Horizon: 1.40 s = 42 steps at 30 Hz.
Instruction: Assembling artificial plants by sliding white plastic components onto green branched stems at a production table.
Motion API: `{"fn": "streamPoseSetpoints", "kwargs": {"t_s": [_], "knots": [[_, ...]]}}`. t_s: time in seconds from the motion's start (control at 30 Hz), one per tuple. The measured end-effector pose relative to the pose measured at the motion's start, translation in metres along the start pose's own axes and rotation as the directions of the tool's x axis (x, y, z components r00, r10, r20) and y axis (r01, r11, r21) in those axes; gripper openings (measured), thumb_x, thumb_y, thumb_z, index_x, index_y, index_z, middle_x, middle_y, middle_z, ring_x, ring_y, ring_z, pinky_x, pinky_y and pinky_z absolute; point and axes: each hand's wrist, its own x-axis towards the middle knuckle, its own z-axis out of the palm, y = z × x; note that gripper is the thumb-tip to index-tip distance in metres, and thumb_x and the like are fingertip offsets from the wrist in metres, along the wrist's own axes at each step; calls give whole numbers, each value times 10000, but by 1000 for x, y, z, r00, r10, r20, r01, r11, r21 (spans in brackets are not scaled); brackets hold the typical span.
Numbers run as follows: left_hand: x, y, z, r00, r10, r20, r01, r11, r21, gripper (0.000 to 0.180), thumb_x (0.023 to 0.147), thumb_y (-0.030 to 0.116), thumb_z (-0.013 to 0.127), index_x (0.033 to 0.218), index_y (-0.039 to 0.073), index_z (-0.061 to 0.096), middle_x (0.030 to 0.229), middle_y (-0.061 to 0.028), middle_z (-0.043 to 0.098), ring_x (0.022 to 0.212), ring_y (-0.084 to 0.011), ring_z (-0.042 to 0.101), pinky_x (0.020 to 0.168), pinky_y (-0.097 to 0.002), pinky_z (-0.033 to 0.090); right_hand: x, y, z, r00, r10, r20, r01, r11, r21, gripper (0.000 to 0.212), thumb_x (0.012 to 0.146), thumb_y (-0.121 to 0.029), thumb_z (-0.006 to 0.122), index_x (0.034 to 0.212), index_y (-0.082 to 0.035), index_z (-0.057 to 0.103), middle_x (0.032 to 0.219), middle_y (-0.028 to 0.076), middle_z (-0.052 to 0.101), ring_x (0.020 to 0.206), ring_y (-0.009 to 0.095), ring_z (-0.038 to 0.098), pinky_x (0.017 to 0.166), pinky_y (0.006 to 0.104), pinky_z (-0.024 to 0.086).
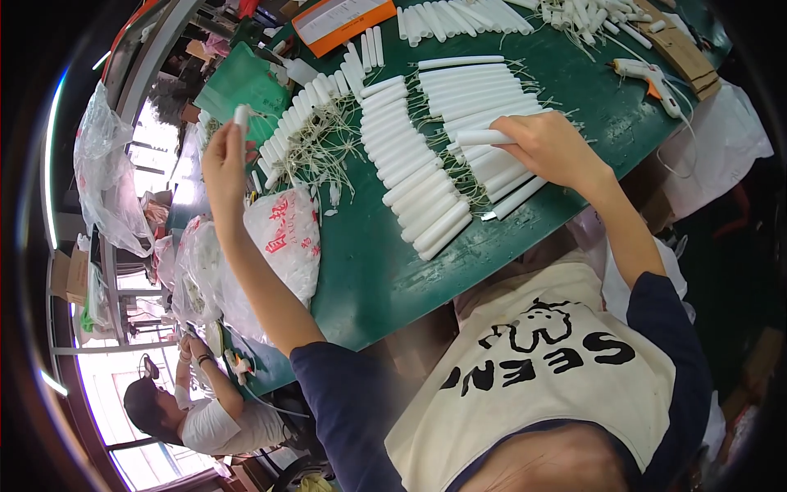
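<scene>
Over the left end of the green table (352, 299), my left hand (223, 156) is raised, its fingers pinching a short white cylinder (241, 115). Thin wires show beside that piece; its lower part is hidden by the fingers. My right hand (545, 143) grips a white tube (475, 138) by its right end, just above a row of similar white tubes (471, 92). A second row of white tubes (416, 176) lies left of it, with thin wires between the rows. Nearer my left hand lie shorter white tubes (303, 107) with tangled pale wires (316, 152).
Beyond lie an orange box (348, 23), a green bin (243, 88) and more white tubes (459, 18). A corded glue gun (648, 80) rests near a cardboard strip (676, 49) at far right. Plastic bags (283, 238) hang at the left edge. Another person (221, 422) sits lower left.
</scene>
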Motion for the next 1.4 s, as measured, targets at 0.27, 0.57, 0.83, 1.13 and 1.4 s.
{"fn": "streamPoseSetpoints", "kwargs": {"t_s": [0.27, 0.57, 0.83, 1.13, 1.4], "knots": [[0, 14, 3, 992, 107, -63, -94, 980, 176, 353, 930, 266, 477, 1126, -10, 577, 842, -54, 616, 684, -91, 542, 611, -230, 430, -3, 3, -1, 1000, 15, 21, -15, 1000, 5, 138, 804, -111, 603, 911, -50, 540, 726, 106, 586, 636, 295, 585, 553, 370, 447], [-6, -55, 14, 907, -231, 353, -86, 717, 691, 298, 829, 244, 575, 1008, 17, 649, 808, -143, 662, 711, -210, 629, 679, -311, 477, -5, 7, 1, 999, 18, 30, -18, 1000, 2, 139, 798, -103, 601, 903, -42, 533, 736, 110, 584, 651, 299, 584, 566, 371, 448], [-17, -20, 12, 970, 206, 129, -235, 658, 715, 256, 873, 227, 528, 1054, 75, 626, 943, -170, 637, 823, -327, 609, 742, -355, 475, 2, 3, 6, 999, -1, 32, 1, 1000, 19, 138, 792, -98, 605, 898, -37, 541, 735, 114, 590, 640, 304, 585, 564, 372, 452], [-49, -2, 33, 927, 73, 367, -136, 980, 147, 236, 873, 113, 556, 1093, 46, 605, 938, -122, 625, 841, -175, 605, 773, -304, 480, 47, -15, 23, 994, 58, -96, -18, 928, 371, 164, 792, -163, 653, 836, -14, 600, 705, 122, 568, 618, 261, 553, 553, 336, 421], [-64, 18, 38, 865, 328, 379, -432, 871, 233, 202, 838, 82, 589, 1034, 66, 633, 933, -112, 614, 810, -269, 608, 654, -326, 472, 111, -26, 65, 995, 54, -81, -1, 838, 546, 273, 767, -252, 674, 962, -62, 658, 768, 116, 624, 712, 261, 596, 669, 327, 461]]}}
